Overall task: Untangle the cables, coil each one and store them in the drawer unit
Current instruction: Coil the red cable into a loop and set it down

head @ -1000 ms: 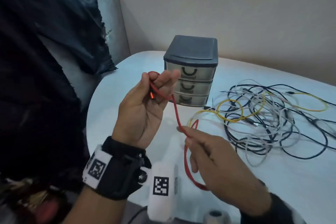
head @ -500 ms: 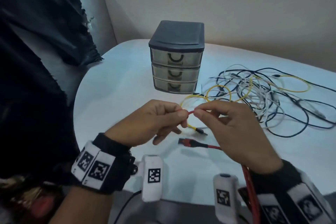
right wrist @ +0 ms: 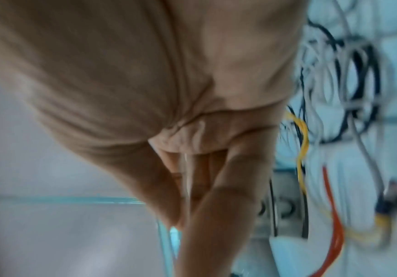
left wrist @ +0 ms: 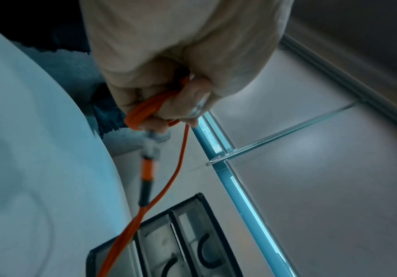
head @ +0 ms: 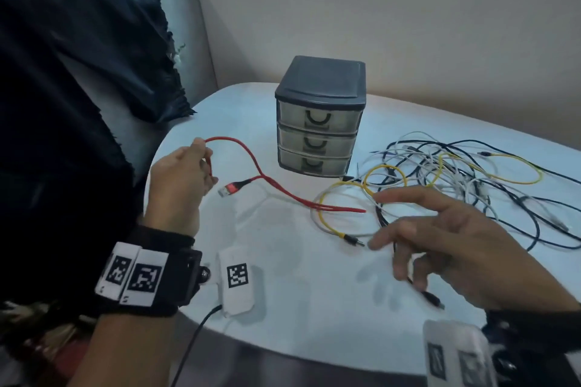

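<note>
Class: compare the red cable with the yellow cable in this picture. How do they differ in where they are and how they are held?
The thin red cable is pinched in the left hand and stretched clear of the pile; the thin yellow cable lies looped in the tangle of black and white cables, held by neither hand. The open right hand hovers above it. Both are uncoiled, outside the closed grey drawer unit.

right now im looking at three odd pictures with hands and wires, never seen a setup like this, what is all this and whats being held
These are a person's bare hands, filmed by three worn cameras. The wide picture comes from the head; the two close, blurry ones come from the wrists, looking along each hand.

On the white table stand a small drawer unit with three closed drawers and a tangle of cables, black, white and yellow.

The left hand grips a doubled red cable; the left wrist view shows its fingers curled round it. The right hand is spread open, holding nothing.
</note>
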Tool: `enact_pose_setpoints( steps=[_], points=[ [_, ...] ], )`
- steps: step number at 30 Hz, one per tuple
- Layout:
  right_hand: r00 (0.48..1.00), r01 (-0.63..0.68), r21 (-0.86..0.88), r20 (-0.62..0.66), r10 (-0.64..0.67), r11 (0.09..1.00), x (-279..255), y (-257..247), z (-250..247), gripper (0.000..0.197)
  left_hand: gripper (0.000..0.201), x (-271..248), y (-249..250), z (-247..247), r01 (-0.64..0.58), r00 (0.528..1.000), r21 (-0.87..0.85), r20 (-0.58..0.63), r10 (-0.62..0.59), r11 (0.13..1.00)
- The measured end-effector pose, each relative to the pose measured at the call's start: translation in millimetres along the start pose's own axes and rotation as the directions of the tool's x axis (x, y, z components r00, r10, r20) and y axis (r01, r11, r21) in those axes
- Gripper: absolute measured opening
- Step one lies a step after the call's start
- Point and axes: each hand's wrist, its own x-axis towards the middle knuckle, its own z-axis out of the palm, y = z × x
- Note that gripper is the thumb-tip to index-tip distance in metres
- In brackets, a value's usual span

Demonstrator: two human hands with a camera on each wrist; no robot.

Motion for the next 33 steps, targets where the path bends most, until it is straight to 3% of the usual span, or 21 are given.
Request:
enact_pose_setpoints(
  steps=[2,4,6,10,12,14,16,18,20,22,25,27,31,33],
  points=[
    [0.995,0.099,0.095,0.006,-0.1,0.991,0.9,-0.6,10.6,0.031,0.032,-7.2,0.7,6.5,-0.008,0.996,0.056,0.09,0.003,0.998],
    [0.983,0.17,-0.023,-0.065,-0.171,0.985,6.6,2.8,25.6,0.03,0.033,-18.3,5.0,14.7,-0.018,0.976,0.092,0.216,-0.002,0.996],
    [0.971,0.197,-0.161,-0.107,-0.215,0.967,13.3,10.0,40.9,0.031,0.036,-31.7,12.8,21.9,-0.014,0.937,0.077,0.35,-0.014,0.997],
    [0.942,0.306,-0.217,-0.072,-0.328,0.927,16.2,21.4,63.4,0.036,0.033,-57.9,30.2,31.9,0.014,0.815,0.046,0.579,-0.038,0.999],
    [0.905,0.389,-0.3,-0.053,-0.422,0.871,16.7,22.9,67.9,0.048,0.03,-66.8,33.2,36.4,0.021,0.766,0.057,0.641,-0.052,0.998],
    [0.863,0.425,-0.411,-0.085,-0.498,0.807,21.7,22.8,68.7,0.056,0.03,-70.8,31.2,42.4,0.036,0.759,0.054,0.648,-0.062,0.998],
    [0.807,0.409,-0.511,-0.184,-0.562,0.756,31.0,17.4,66.7,0.051,0.032,-72.2,30.0,50.4,0.046,0.774,0.063,0.629,-0.075,0.997],
    [0.771,0.379,-0.507,-0.291,-0.567,0.774,42.0,1.0,59.5,0.045,0.035,-74.4,35.3,58.4,0.059,0.769,0.085,0.631,-0.099,0.995],
    [0.778,0.329,-0.593,-0.27,-0.567,0.735,54.4,-18.1,47.6,0.035,0.036,-78.1,48.8,65.3,0.074,0.736,0.083,0.668,-0.111,0.994],
    [0.783,0.246,-0.754,-0.216,-0.583,0.61,63.3,-34.0,34.9,0.007,0.036,-82.1,69.1,70.6,0.155,0.694,-0.016,0.714,-0.098,0.988],
    [0.834,0.162,-0.837,-0.167,-0.526,0.522,63.7,-48.7,27.0,0.022,0.037,-83.1,104.1,71.0,0.328,0.681,-0.295,0.732,-0.008,0.897],
    [0.872,0.141,-0.825,-0.158,-0.463,0.547,54.3,-56.9,31.5,0.017,0.034,-83.3,123.8,66.8,0.342,0.726,-0.453,0.683,0.074,0.823],
    [0.933,0.201,-0.502,-0.163,-0.321,0.841,28.1,-73.2,52.8,0.021,0.03,-82.7,149.5,65.1,0.293,0.796,-0.638,0.575,0.188,0.712],
    [0.968,0.187,-0.444,-0.072,-0.242,0.876,9.6,-79.3,72.0,0.023,0.029,-83.3,157.3,67.8,0.225,0.82,-0.662,0.525,0.227,0.715]
  ],
)
